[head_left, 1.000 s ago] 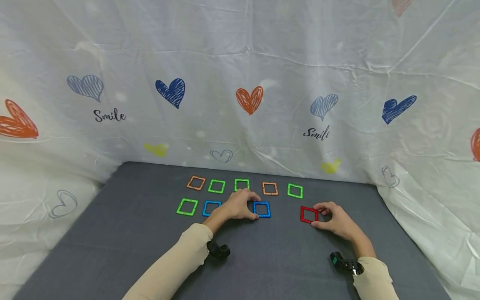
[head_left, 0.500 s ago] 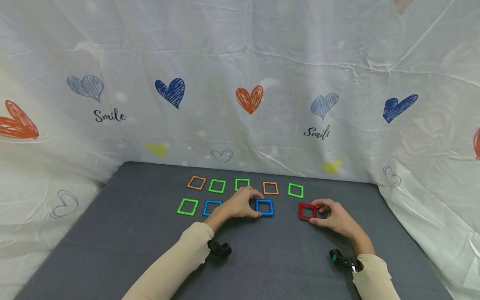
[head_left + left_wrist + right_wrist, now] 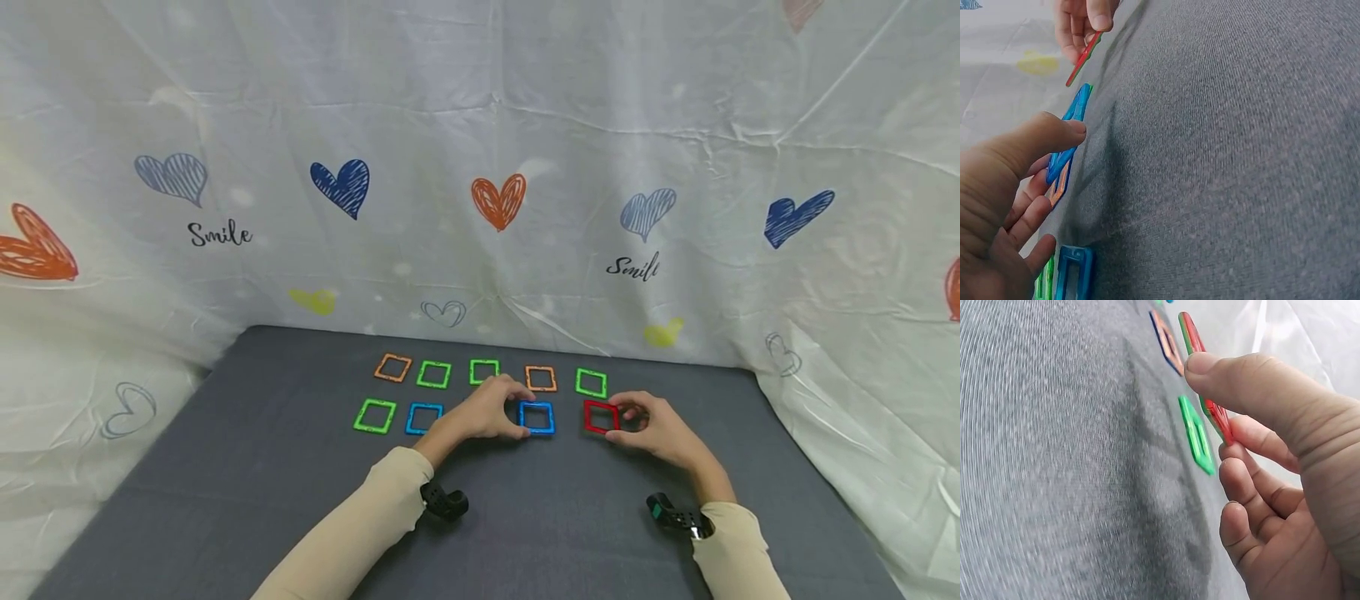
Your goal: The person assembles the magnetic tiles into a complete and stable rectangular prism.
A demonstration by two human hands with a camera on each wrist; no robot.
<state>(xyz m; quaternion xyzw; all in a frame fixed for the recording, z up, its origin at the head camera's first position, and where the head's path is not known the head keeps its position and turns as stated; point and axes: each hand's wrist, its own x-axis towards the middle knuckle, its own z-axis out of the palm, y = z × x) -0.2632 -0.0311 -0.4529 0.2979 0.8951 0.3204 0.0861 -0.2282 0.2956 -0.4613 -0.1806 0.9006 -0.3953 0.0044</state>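
Between thumb and fingers, my left hand [image 3: 491,408] pinches a blue square frame tile [image 3: 537,432] by its left side. In the left wrist view the blue tile [image 3: 1076,106] is raised above the grey cloth. My right hand [image 3: 658,427] pinches a red square frame tile [image 3: 601,403] by its right side. The right wrist view shows that red tile [image 3: 1192,332] off the cloth too, with a green edge along it. A narrow gap separates the two held tiles, which face each other side by side.
On the grey table [image 3: 300,500], a back row holds an orange tile [image 3: 393,379], green tiles [image 3: 434,385] and another orange tile [image 3: 541,390]. A second blue tile [image 3: 424,406] and a green tile [image 3: 374,431] lie left of my left hand. A white curtain [image 3: 420,267] hangs behind.
Both tiles have been lifted from the table. My right hand has carried the red tile leftward, and my left hand has moved the blue tile slightly right, so the gap has narrowed.
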